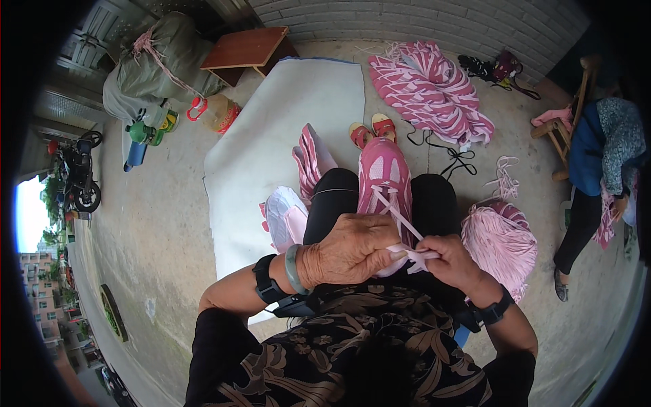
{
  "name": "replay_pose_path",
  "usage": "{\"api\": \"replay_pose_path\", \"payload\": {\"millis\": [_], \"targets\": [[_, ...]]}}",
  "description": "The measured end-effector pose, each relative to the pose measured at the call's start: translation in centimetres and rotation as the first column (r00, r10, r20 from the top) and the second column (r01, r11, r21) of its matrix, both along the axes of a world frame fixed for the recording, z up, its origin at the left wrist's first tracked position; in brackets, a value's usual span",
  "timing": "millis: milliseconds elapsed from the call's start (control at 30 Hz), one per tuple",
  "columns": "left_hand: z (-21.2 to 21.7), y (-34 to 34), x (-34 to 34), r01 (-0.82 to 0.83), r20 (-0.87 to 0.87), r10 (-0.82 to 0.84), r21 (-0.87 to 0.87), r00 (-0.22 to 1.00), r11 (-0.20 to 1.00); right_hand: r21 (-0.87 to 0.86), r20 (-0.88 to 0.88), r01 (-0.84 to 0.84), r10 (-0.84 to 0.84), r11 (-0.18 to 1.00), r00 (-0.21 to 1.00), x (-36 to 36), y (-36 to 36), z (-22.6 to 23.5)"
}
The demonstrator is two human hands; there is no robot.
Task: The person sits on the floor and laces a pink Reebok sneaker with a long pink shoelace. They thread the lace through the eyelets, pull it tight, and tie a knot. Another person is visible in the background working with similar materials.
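A pink shoe upper [384, 166] with pale mesh panels lies lengthwise between my knees, its toe pointing away from me. Pale pink shoelace [400, 216] crosses its front and runs up to my hands. My left hand [356, 249] is closed, pinching the lace between thumb and fingers. Close beside it, my right hand [453, 261] grips the other side of the same lace. Loops of lace bunch together between the two hands; how they cross is too small to tell. The heel end of the upper is partly hidden behind my hands.
By my right knee sits a bundle of pink laces [500, 247]. More pink uppers [434, 91] are heaped ahead; several [312, 163] lie on a white sheet [271, 122] at left. An oil jug [220, 113] and wooden stool [244, 51] stand far left. Another person [603, 149] sits at right.
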State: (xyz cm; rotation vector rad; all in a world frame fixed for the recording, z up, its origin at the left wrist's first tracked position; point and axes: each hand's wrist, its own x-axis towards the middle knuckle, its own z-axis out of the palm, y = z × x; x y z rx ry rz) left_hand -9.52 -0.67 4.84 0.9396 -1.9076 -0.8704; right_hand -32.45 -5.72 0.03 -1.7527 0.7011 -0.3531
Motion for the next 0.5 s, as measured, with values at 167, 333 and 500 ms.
{"api": "replay_pose_path", "payload": {"millis": [167, 333, 500], "targets": [[-0.6, 2.4, 4.0, 0.119, -0.278, 0.064, 0.596, 0.958, 0.794, 0.177, -0.224, 0.346, -0.305, 0.921, 0.926, -11.7, -0.9, -1.5], [-4.7, 4.6, 13.1, -0.214, -0.511, 0.650, 0.669, 0.562, 0.711, -0.242, -0.383, 0.522, -0.575, 0.818, 0.723, -24.5, -3.0, -9.6], [-8.7, 9.6, 21.7, -0.717, 0.152, 0.883, 0.650, 0.445, 0.250, -0.599, -0.567, 0.000, -0.424, 0.801, 0.706, -17.9, -3.6, -9.7]]}}
